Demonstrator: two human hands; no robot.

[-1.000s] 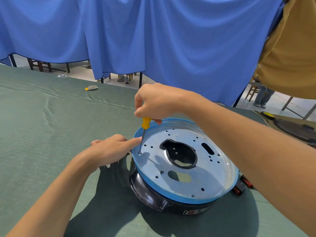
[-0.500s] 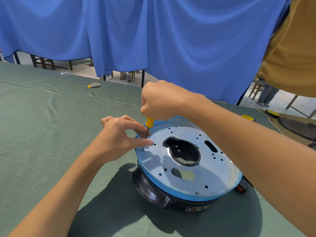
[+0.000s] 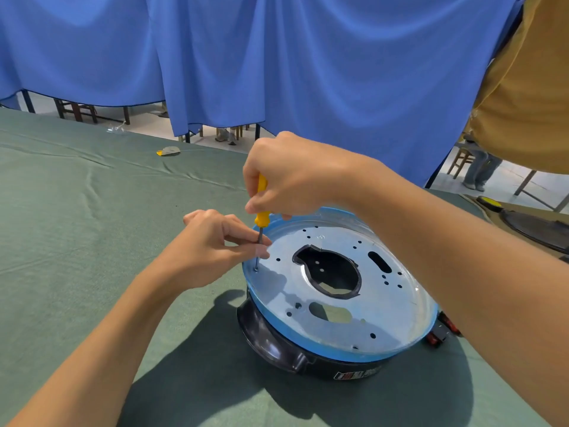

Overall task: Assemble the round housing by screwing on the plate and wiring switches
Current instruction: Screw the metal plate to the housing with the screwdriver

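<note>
1. Count: one round housing, one plate, one screwdriver, two hands. Two red-tipped switches show at the housing's right edge, partly hidden by the right forearm.
2. Right hand, above the housing's far-left rim, has its fingers curled tight round the screwdriver's yellow handle. The tool stands nearly upright.
3. Left hand, just left of the housing, pinches the thin metal shaft between thumb and forefinger, low down near the plate. Its other fingers are loosely curled.
4. The screwdriver tip meets a small screw at the plate's left edge.
5. The housing is a black, glossy, round body with a label on its near side. It sits on the green cloth surface.
6. The plate is a silvery metal disc with a blue rim, lying on top of the housing — one large irregular centre opening, an oval slot, many small holes.
7. Beyond the housing hangs a blue curtain, and a small yellow-grey scrap lies on the surface far left of it.
</note>
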